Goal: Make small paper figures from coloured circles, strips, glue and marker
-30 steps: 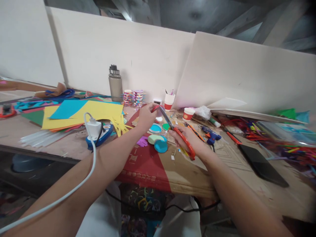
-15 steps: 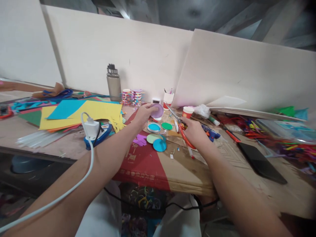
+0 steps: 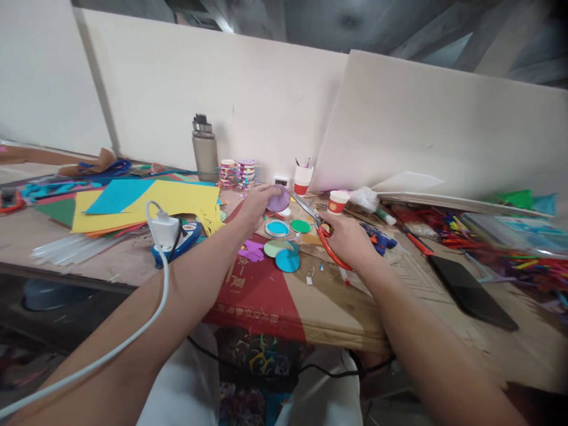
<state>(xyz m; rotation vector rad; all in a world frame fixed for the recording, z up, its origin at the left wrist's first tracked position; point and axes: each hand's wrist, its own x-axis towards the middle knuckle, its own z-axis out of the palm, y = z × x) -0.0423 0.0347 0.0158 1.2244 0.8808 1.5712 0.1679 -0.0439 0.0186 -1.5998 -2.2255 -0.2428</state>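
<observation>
The left hand (image 3: 256, 204) still pinches the purple paper disc (image 3: 278, 198) above the table (image 3: 133, 260), while the right hand (image 3: 350, 239), closed on red-handled scissors (image 3: 319, 228), has seemingly brought the blades back beside it.

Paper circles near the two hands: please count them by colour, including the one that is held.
Purple circle, held in the left hand: 1
Blue circles: 2
Dark green circle: 1
Light green circle: 1
Total: 5
The right hand holds the red scissors.
</observation>
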